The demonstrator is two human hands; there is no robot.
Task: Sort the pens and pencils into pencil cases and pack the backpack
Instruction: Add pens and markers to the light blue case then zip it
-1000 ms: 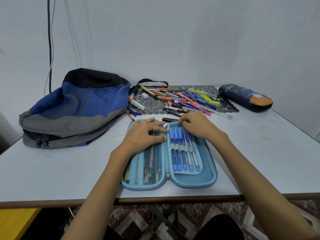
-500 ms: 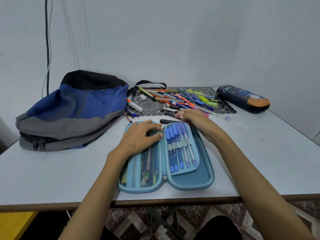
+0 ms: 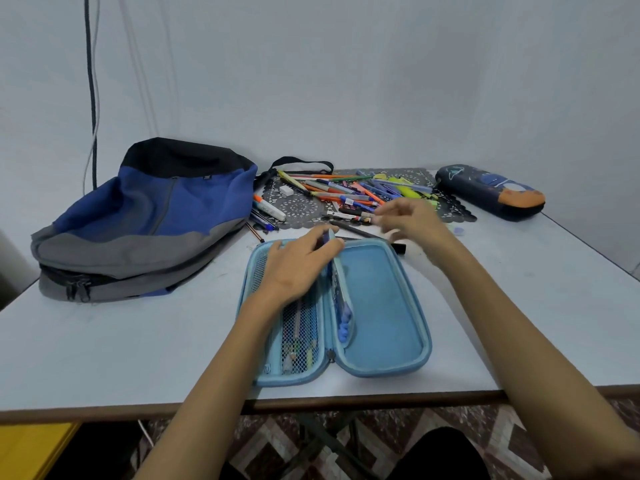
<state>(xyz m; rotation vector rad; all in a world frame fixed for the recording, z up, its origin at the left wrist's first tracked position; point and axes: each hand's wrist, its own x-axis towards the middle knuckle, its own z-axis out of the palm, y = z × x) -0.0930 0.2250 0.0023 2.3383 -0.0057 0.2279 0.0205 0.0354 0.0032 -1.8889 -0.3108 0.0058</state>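
The light blue pencil case (image 3: 424, 341) lies open flat near the front edge of the worktop (image 3: 519, 306); the left hand (image 3: 298, 268) has its fingers curled over the top of the inner flap (image 3: 341, 299), which carries a row of blue pens, and holds it on edge over the spine; this looks meant to bare the right-hand tray, which shows nothing in it, so that more can be laid there; the mesh pocket under the left wrist already has a few things in it; the right hand (image 3: 412, 220) is out over the near edge of the loose pens and pencils (image 3: 346, 192) heaped on the lace mat (image 3: 298, 206), probably to fetch the next one; it is blurred, the fingers seem loosely parted, and whether they pinch anything I cannot tell; the backpack (image 3: 138, 220) lies slumped at the left, and the dark pencil case (image 3: 491, 190) sits closed at the far right, both untouched
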